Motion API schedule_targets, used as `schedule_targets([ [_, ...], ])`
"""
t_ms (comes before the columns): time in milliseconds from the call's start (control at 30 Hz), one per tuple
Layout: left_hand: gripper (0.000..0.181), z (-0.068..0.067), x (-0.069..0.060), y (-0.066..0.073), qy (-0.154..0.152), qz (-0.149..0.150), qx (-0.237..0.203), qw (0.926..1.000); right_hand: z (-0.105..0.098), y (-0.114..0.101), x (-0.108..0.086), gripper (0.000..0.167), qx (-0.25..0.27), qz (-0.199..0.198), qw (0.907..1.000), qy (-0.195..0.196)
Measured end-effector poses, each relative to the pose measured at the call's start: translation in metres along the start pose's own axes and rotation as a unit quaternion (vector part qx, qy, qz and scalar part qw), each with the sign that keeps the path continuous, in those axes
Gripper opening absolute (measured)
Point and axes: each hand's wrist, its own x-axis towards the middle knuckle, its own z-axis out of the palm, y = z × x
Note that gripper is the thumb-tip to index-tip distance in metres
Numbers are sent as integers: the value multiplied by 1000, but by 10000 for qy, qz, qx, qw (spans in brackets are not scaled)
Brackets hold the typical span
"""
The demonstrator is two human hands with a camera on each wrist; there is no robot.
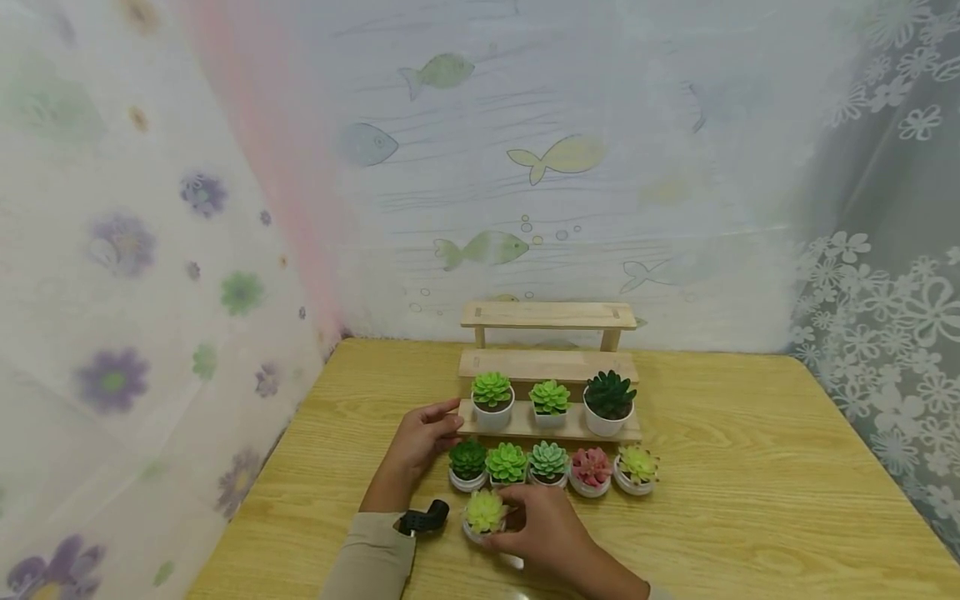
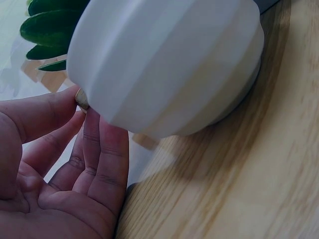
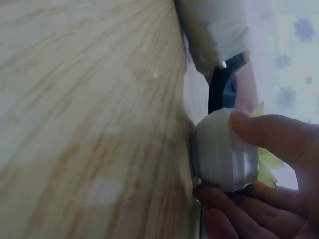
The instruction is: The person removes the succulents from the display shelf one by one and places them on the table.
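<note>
My left hand (image 1: 422, 437) pinches the left end of the lowest board of a three-tier wooden plant stand (image 1: 547, 315). In the left wrist view, the board's end (image 2: 81, 100) shows between thumb and fingers, partly behind a white ribbed pot (image 2: 169, 64) with dark green leaves. My right hand (image 1: 547, 529) holds a small potted yellow-green succulent (image 1: 484, 510) in front of the stand. Its thumb and fingers lie on opposite sides of the white fluted pot (image 3: 227, 152) in the right wrist view. Whether that pot touches the table is hard to tell.
On the lowest board stand two bright green succulents (image 1: 492, 392) and a dark green one (image 1: 610, 396). Before it, several potted succulents form a row, from dark green (image 1: 468, 461) to red (image 1: 591, 468) and yellow (image 1: 637, 464). Patterned curtains (image 1: 480, 200) surround the wooden table (image 1: 765, 483).
</note>
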Motion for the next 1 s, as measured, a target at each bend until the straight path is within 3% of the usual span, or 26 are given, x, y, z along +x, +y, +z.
schedule_targets([
  [233,47,-1,2,2,-65,-33,-59,10000,1,0,3,49,-391,-5,9990,205],
  [633,47,1,3,2,12,-11,60,10000,2,0,6,44,-454,-39,9986,287],
  [1000,48,2,0,3,23,-17,166,9999,1,0,6,52,-639,35,9976,268],
])
